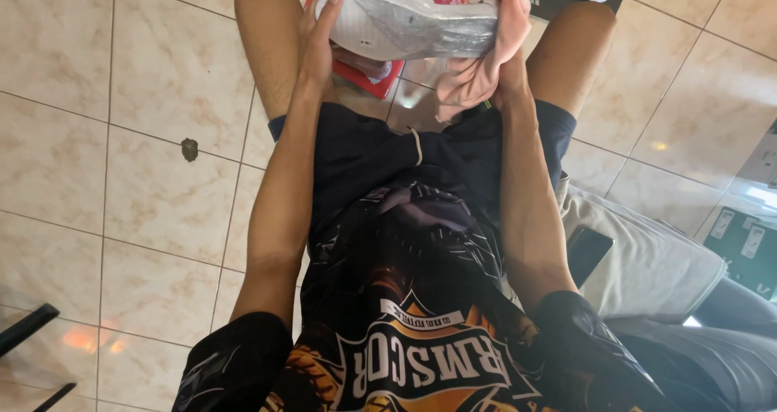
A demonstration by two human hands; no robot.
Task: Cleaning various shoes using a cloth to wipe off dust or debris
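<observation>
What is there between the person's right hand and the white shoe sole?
In the head view, a pink cloth lies between the right hand and the white shoe sole; the left hand grips the sole directly.

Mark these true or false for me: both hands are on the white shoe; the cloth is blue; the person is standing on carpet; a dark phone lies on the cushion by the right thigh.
1. Both hands are on the white shoe. True: the left hand grips its toe end, and the right hand is at the other end.
2. The cloth is blue. False: it is pink, under the right hand.
3. The person stands on carpet. False: the person sits over a beige tiled floor.
4. A dark phone lies on the cushion. True.
</observation>
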